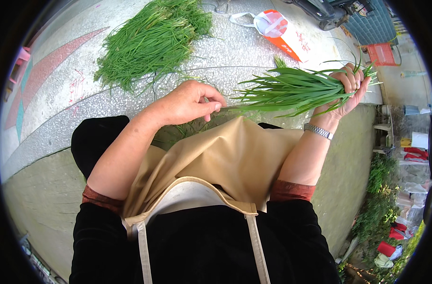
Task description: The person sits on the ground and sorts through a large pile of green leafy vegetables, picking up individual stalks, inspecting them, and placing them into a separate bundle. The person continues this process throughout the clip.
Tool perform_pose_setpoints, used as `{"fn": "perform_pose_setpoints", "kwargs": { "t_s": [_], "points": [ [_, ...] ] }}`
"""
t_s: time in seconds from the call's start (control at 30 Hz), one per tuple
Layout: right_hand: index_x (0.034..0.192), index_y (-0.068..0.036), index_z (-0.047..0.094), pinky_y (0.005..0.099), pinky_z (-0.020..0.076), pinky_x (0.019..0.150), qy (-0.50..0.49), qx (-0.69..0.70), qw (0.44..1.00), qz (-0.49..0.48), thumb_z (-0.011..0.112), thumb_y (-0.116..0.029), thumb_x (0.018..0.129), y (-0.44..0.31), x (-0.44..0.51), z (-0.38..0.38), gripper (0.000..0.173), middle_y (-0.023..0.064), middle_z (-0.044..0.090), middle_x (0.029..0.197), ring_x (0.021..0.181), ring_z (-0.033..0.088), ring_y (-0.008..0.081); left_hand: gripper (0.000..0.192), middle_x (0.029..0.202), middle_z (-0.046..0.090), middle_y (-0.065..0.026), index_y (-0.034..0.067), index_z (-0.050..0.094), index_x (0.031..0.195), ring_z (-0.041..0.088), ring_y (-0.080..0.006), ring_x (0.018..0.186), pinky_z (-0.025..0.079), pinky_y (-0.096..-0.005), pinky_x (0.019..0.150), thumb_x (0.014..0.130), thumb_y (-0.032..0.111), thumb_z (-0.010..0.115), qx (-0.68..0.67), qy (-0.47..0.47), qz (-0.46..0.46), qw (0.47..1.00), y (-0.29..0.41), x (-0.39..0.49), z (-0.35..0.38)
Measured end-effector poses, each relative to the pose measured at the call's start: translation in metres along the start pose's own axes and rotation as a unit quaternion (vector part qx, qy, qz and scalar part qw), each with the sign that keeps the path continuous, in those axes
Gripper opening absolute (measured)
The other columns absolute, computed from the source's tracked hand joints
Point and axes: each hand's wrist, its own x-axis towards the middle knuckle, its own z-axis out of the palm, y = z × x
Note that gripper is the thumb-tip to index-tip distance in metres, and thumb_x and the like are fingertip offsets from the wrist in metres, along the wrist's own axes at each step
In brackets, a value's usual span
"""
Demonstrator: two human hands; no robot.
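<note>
My right hand (349, 81) grips a bunch of green garlic chives (297, 90) near its pale stem ends. The flat leaves fan out to the left, and a few stray blades stick up above the fist. My left hand (191, 103) hovers above the raised terrazzo slab's near edge, left of the leaf tips. Its fingers are loosely curled with gaps between them, and nothing shows in them. Beyond it lies a large heap of garlic chives (152, 46) on the slab. Behind the held bunch, a small cluster of stalk ends (279, 61) peeks out.
A tan apron (233, 152) covers my lap. On the terrazzo slab (230, 53) lies a red and white bag (285, 35) bearing writing. A dark wheeled vehicle (318, 12) stands at the top right, near a red basket (380, 54). Loose chive scraps (184, 129) are scattered below my left hand.
</note>
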Motion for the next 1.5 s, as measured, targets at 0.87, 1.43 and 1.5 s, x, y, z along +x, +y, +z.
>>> {"fn": "perform_pose_setpoints", "kwargs": {
  "t_s": [0.87,1.43,1.5],
  "points": [
    [0.075,-0.011,0.046,0.0194,0.0408,0.048,0.060,-0.024,0.998,0.023,0.056,-0.025,0.097,0.011,0.017,-0.040,0.029,-0.0021,0.045,0.065,0.051,0.041,0.0060,0.012,0.068,0.052,0.0025,0.003,0.059,0.084,0.042,-0.0031,0.050,0.036,-0.0197,0.051,0.093,0.006,0.053,-0.170,0.317,0.082,0.929,0.010,0.015,0.018],
    [0.085,-0.010,0.046,0.0224,0.0375,0.045,0.254,-0.178,0.941,-0.134,0.047,-0.020,0.100,0.057,0.023,-0.047,0.019,-0.0019,0.045,0.066,0.050,0.039,0.0070,0.027,0.102,0.067,-0.0097,-0.002,0.060,0.116,0.063,-0.0096,0.066,0.048,-0.0208,0.055,0.094,0.013,0.060,-0.091,0.118,0.052,0.988,0.010,0.025,0.055],
    [0.085,-0.010,0.046,0.0221,0.0368,0.044,0.269,-0.179,0.937,-0.132,0.047,-0.019,0.100,0.061,0.024,-0.048,0.018,-0.0019,0.045,0.066,0.050,0.038,0.0070,0.022,0.095,0.066,-0.0086,-0.002,0.062,0.110,0.063,-0.0100,0.065,0.049,-0.0214,0.056,0.094,0.013,0.059,-0.090,0.121,0.025,0.988,0.007,0.027,0.052]
  ]
}}
